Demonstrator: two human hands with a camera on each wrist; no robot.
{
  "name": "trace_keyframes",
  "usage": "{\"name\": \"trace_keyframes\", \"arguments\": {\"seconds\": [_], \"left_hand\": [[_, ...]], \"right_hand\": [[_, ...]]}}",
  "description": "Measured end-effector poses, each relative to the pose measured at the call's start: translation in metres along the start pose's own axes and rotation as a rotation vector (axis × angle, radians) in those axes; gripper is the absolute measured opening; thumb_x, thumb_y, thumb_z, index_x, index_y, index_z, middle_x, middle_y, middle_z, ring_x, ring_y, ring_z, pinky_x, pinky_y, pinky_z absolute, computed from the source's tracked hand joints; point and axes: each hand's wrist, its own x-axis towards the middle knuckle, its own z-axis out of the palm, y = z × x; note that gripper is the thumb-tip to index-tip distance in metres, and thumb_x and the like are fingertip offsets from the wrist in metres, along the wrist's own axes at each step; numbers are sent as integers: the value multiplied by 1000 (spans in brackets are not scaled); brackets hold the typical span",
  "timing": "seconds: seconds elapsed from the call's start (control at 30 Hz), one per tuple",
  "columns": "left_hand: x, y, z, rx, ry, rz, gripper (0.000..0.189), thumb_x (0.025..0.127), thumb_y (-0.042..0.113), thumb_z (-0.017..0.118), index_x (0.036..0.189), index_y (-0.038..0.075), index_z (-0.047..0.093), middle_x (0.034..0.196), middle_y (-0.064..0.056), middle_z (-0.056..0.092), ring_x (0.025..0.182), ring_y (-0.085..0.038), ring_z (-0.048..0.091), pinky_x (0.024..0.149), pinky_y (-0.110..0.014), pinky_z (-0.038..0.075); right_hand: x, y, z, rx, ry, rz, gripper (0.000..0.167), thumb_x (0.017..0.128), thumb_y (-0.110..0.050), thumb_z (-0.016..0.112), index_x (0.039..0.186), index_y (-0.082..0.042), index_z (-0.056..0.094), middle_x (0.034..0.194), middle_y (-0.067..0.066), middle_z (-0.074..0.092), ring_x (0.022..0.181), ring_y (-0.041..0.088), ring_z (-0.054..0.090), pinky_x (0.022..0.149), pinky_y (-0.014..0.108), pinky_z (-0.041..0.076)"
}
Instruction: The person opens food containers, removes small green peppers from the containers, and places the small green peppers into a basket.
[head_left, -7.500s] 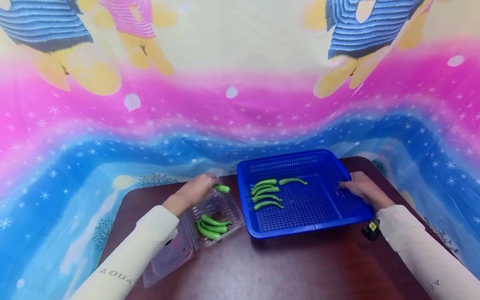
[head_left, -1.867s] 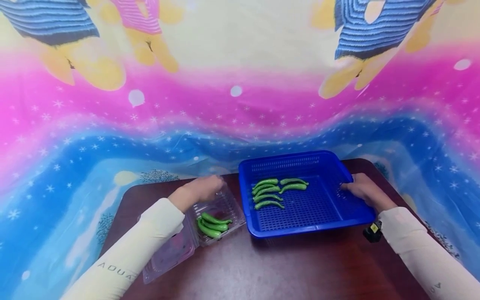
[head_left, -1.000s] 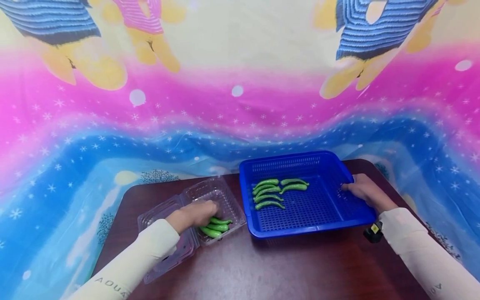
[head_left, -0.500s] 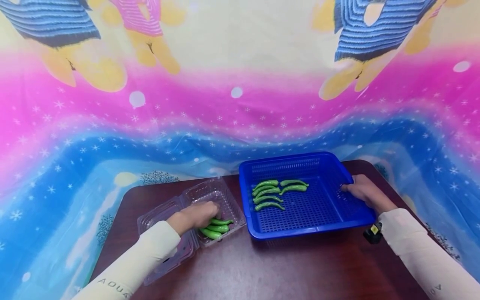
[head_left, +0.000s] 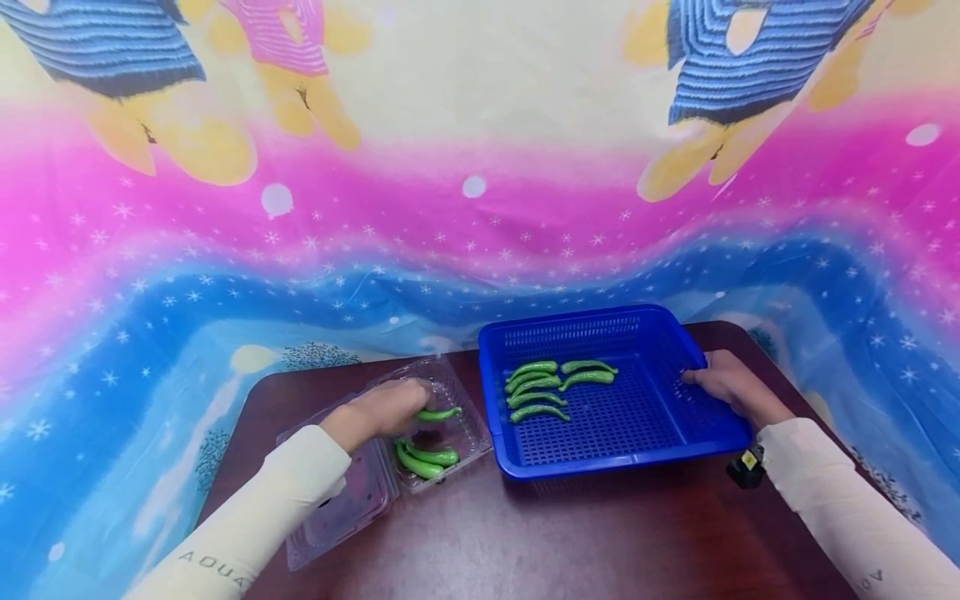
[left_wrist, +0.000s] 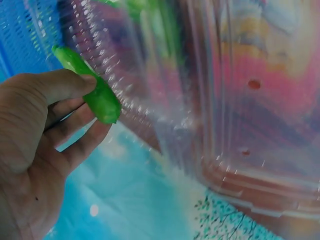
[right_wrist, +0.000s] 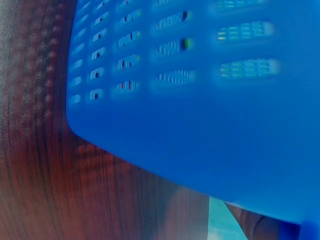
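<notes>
My left hand [head_left: 393, 406] pinches a green chili pepper [left_wrist: 95, 90] between thumb and fingers, raised over the clear plastic clamshell box [head_left: 468, 417]. In the left wrist view the thumb lies across the pepper's middle. Two more green peppers [head_left: 423, 460] lie in the box's near part. My right hand [head_left: 733, 383] grips the right rim of a blue perforated basket [head_left: 577, 458], thumb inside the wall. Several green peppers [head_left: 536, 396] lie in the basket's left half, in two columns. The right wrist view is mostly filled by the basket's slotted outer wall [right_wrist: 175, 130].
The box's open lid [head_left: 341, 500] lies left of it, under my left forearm. All this stands on a dark wooden table [head_left: 525, 542]. A printed cloth [head_left: 465, 242] hangs behind and around the table. A small black device [head_left: 745, 465] sits at my right wrist.
My left hand has taken a pepper from the box and lifted it away from the other two. Earlier, a pepper was added to the basket's second column. The right hand has stayed on the rim.
</notes>
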Motion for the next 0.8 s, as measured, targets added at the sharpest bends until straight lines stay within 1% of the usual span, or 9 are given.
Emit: {"name": "trace_keyframes", "arguments": {"seconds": [0.1,0.17,0.23,0.33,0.4,0.47,0.57,0.73,0.8], "left_hand": [[-1,0,-11,47,33,7,17,88,-3,71,81,13,69,87,3,63,72,-9,54,66,-25,53],[-1,1,-21,68,51,8,17,89,0,72,80,13,66,85,3,60,70,-9,51,63,-25,50],[0,2,-31,65,63,-2,16,89,0,72,81,12,64,83,2,58,68,-9,48,60,-24,48],[2,5,-47,69,85,-20,12,87,-1,72,86,10,67,86,0,59,69,-11,50,60,-24,49],[4,7,-56,88,105,-28,11,87,-2,70,93,7,70,94,-2,64,78,-14,58,68,-26,55],[7,10,-64,116,128,-34,18,85,-4,68,99,7,71,100,-3,67,87,-17,63,78,-30,58],[11,15,-76,152,155,-31,23,86,-5,65,106,4,72,108,-7,70,101,-23,67,91,-37,59],[22,25,-93,193,175,-28,26,89,-2,63,114,3,72,110,-8,68,102,-23,65,92,-37,59],[28,29,-97,191,184,-22,24,91,0,63,113,4,73,103,-5,66,94,-19,62,84,-33,59]], "right_hand": [[-1,0,0,3,2,4,40,106,-17,49,134,11,42,92,14,73,76,27,76,71,44,64],[-1,0,0,-1,6,1,42,106,-17,49,136,12,41,94,15,73,77,28,76,71,45,64],[-1,-1,0,-7,9,-2,44,106,-17,49,137,13,40,95,17,73,77,28,76,71,45,64],[-1,-1,0,-14,8,-3,45,106,-17,49,139,14,39,97,18,72,78,28,76,72,45,64],[-2,-1,0,-17,7,-1,46,106,-17,48,139,14,39,97,19,72,78,28,76,72,45,64],[-2,-2,0,-19,7,-1,47,107,-17,48,140,14,38,98,19,72,78,28,76,71,45,64],[0,-1,0,-20,6,-3,47,106,-17,49,141,13,37,98,20,72,78,28,76,71,45,64],[2,0,0,-28,9,1,51,106,-17,49,144,14,35,98,19,72,78,27,76,71,45,64],[2,0,0,-34,12,2,51,106,-18,49,144,14,35,98,20,72,78,27,76,71,45,64]]}}
